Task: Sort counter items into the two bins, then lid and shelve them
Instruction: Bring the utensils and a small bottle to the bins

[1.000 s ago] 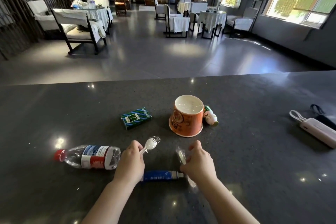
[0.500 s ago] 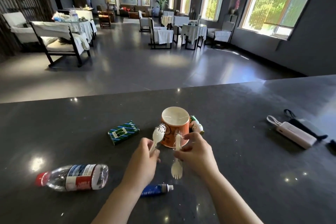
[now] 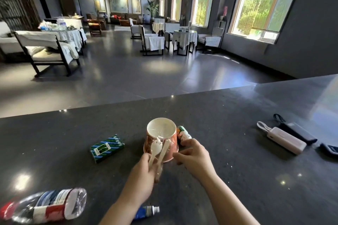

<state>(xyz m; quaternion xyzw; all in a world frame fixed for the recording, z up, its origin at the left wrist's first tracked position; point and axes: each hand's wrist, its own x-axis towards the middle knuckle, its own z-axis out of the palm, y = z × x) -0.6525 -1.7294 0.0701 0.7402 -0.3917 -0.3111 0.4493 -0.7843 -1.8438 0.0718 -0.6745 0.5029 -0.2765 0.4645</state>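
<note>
My left hand (image 3: 141,175) grips two white plastic sporks (image 3: 158,149) together by their lower ends, just in front of an upturned orange paper cup (image 3: 161,131) on the dark counter (image 3: 228,160). One spork has its head up, the other its handle up. My right hand (image 3: 194,155) hovers right of the cup with loosely curled fingers and holds nothing; it is close to a small white and green bottle (image 3: 182,133) lying behind it. No bin is in view.
A green striped box (image 3: 107,147) lies left of the cup. A water bottle (image 3: 45,206) lies at the near left and a blue tube (image 3: 146,212) sits under my left arm. At the right are a white power bank (image 3: 285,139) and a dark pouch (image 3: 296,133).
The spork that my right hand held has passed into my left hand, which now holds both. Both hands rose toward the cup, and my view lifted.
</note>
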